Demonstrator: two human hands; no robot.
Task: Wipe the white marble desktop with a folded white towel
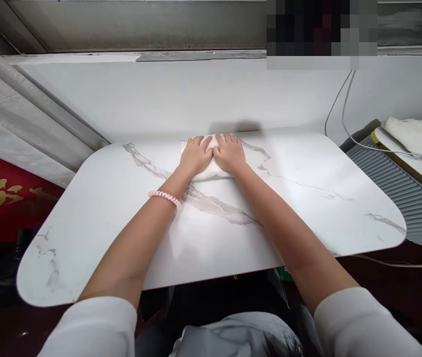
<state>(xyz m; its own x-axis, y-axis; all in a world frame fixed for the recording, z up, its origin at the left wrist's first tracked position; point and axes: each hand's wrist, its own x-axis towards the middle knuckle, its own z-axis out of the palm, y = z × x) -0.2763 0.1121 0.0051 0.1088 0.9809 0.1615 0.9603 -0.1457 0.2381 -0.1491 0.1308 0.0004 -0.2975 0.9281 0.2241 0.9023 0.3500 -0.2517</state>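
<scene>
A white, soft-looking bundle (211, 172), perhaps a folded cloth, lies near the far edge of the table. My left hand (196, 156) rests flat on its left part, fingers spread and pointing away from me. On its right part lies my right hand (230, 153), also palm down with the fingers stretched out. The two thumbs meet or nearly meet in the middle. Much of the bundle is hidden under my palms. A pink coiled band (164, 197) is around my left wrist.
The white marble-patterned table (95, 213) has rounded corners and stands against a white wall (181, 94). At the right, a white cloth (415, 136) lies on a grey ribbed piece (392, 183). Thin cables (344, 106) hang there. A red cloth (6, 198) with gold marks is at left.
</scene>
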